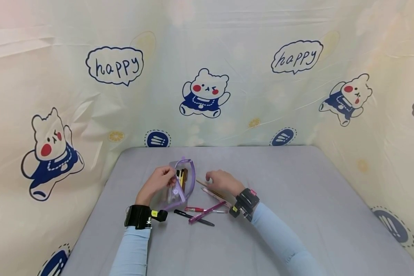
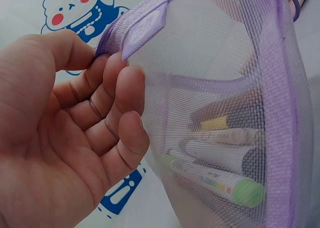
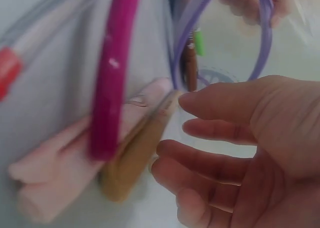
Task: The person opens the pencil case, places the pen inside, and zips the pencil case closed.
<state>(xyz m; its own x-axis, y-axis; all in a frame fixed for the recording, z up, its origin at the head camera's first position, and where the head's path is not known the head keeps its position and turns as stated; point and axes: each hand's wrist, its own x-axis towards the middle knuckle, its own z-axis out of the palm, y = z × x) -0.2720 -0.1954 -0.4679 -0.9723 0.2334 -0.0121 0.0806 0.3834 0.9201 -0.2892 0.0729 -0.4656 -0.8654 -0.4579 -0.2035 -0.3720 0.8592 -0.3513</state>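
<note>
A purple-trimmed mesh pencil case (image 1: 193, 174) stands with its mouth spread. My left hand (image 1: 158, 182) pinches its zipper edge between thumb and index finger, the other fingers loosely bent. Inside, through the mesh, several pens show, one a green-ended marker (image 2: 247, 190). To the right of the case, my right hand (image 1: 224, 182) hovers with thumb and fingers apart and nothing between them. Close to its fingertips lies a gold-brown pen (image 3: 132, 163), beside pale pink pens (image 3: 65, 165). A magenta pen (image 3: 114, 72) crosses in front of them in the right wrist view.
Nearer the person, a black pen (image 1: 205, 222) and a clear pen with a red part (image 1: 192, 209) lie on the grey table (image 1: 289, 184), the magenta pen crossing over them. A patterned curtain (image 1: 248, 88) hangs behind the table and along its sides.
</note>
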